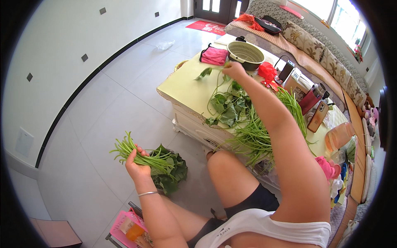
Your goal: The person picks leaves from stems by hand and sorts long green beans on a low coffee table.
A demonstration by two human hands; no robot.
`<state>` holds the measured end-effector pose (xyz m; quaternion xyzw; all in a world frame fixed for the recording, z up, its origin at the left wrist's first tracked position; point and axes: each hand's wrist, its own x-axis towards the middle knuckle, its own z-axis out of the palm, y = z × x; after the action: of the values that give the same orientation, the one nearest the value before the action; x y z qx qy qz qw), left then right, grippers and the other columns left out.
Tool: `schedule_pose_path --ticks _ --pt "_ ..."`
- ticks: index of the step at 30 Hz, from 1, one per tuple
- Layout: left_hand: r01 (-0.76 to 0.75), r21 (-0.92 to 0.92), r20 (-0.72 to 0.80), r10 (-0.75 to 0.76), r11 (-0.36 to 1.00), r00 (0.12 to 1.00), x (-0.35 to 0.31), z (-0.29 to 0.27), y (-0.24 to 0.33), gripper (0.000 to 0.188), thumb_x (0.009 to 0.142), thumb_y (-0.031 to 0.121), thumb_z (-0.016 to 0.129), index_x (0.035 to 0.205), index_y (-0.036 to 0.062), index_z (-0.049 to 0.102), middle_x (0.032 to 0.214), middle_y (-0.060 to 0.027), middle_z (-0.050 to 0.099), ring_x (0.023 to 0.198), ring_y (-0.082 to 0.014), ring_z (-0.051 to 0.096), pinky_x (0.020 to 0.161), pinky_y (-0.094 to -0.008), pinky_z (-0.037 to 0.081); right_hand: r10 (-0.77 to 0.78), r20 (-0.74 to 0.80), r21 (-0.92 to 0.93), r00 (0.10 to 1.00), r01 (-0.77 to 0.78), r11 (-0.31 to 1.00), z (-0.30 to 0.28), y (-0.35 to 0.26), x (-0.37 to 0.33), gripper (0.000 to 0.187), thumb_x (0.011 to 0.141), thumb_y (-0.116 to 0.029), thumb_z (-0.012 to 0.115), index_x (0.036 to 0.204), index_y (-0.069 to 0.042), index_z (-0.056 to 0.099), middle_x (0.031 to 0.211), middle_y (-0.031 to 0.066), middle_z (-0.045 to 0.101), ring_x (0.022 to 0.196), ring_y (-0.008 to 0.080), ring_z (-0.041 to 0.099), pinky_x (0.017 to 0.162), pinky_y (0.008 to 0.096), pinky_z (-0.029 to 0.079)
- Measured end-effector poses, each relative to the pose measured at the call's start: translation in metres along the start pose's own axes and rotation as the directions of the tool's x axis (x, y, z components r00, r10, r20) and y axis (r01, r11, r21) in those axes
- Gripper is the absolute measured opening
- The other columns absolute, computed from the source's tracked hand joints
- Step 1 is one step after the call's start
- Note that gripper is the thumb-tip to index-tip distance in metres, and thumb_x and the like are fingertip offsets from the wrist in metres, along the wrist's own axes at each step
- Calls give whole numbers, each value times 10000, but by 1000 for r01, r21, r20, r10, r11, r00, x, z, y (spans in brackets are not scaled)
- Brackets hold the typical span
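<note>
My left hand (139, 164) is closed around a bunch of thin green stems (124, 149), held out over the floor on the left. Below and beside it lies a heap of dark green leaves (175, 171). My right hand (235, 71) reaches across the low table, its fingers pinched on a leafy green stem (204, 73). Beneath that hand, leafy greens (229, 108) are spread on the table top. To their right, partly behind my right arm, a large pile of long green stems (258, 136) hangs over the table's near edge.
On the pale yellow table (182, 82) stand a colander (246, 53), a pink cloth (214, 56), a red bag (267, 71), a dark red flask (312, 99), a phone (317, 117) and a clear jug (339, 136). A sofa (308, 39) runs along the right. Lower left is a pink box (126, 225).
</note>
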<state>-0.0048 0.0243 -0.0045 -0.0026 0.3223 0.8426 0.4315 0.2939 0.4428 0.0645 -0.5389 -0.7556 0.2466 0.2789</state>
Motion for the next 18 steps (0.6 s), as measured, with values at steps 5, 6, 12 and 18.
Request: schedule_pose_path --ticks 5,6,12,18 --pt "-7 6 -32 7 1000 999 -5 1 6 220 813 81 555 1018 2 548 785 -67 558 679 -186 498 655 -318 390 -45 213 560 976 -85 824 -58 -50 -2 105 816 -146 671 837 -85 589 814 31 644 586 41 462 424 184 290" --pt "-5 2 -29 5 1000 1000 -5 0 5 223 812 81 555 1020 2 549 785 -67 559 678 -186 500 654 -318 392 -38 222 613 974 -109 783 -67 -58 -6 91 847 -129 641 878 -81 570 842 43 655 587 32 463 405 163 275" --pt "7 -5 -3 -7 1000 1000 -1 -4 2 233 813 83 551 1032 3 552 785 -64 565 675 -186 507 652 -316 399 -85 157 808 984 -79 584 -99 -75 -17 171 827 -57 625 977 23 605 813 77 619 598 69 490 415 188 303" --pt "-6 7 7 6 1000 1000 -4 -3 6 228 817 89 552 1030 9 550 788 -59 564 677 -179 504 651 -312 398 -147 213 819 966 -95 566 -103 -78 -22 245 818 -25 616 1055 35 605 851 96 633 650 82 539 449 165 336"
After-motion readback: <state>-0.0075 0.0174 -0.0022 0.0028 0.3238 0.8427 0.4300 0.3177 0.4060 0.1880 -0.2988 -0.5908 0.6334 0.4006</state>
